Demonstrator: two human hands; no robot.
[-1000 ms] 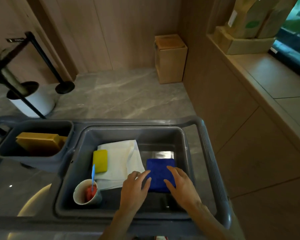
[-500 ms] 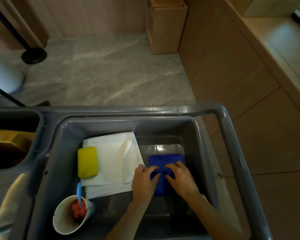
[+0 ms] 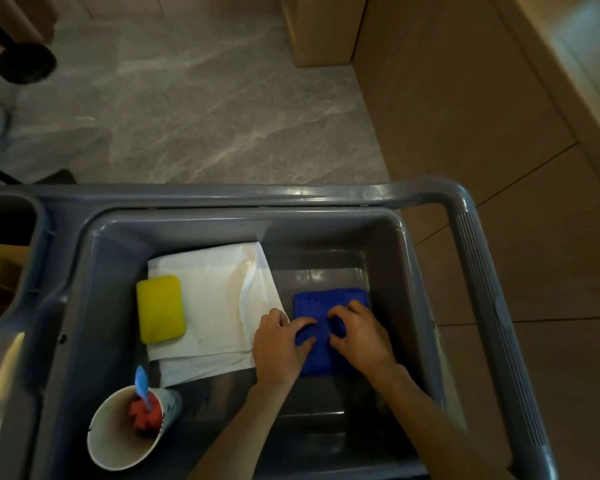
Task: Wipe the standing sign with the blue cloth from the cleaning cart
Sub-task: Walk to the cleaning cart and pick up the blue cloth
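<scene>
Folded blue cloth (image 3: 329,301) in grey plastic cart tub (image 3: 329,226) was gripped by left hand (image 3: 280,342) and right hand (image 3: 360,336), fingers curled into the fabric.

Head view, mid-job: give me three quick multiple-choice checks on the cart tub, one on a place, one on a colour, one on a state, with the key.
1. Where does the yellow sponge lie?
A. on the white cloth
B. inside the paper cup
C. on the floor

2. What colour is the cloth under both hands?
A. white
B. blue
C. yellow

3. How do the hands meet that cloth?
A. both hover clear of it
B. only one touches it
C. both have fingers curled into it

Key:
1 A, the yellow sponge rests on the left part of the white cloth in the grey tub.
2 B, the blue cloth lies at the right of the tub, apart from the paper cup.
3 C, the left hand and right hand both bunch its fabric between fingers and thumb.
</scene>
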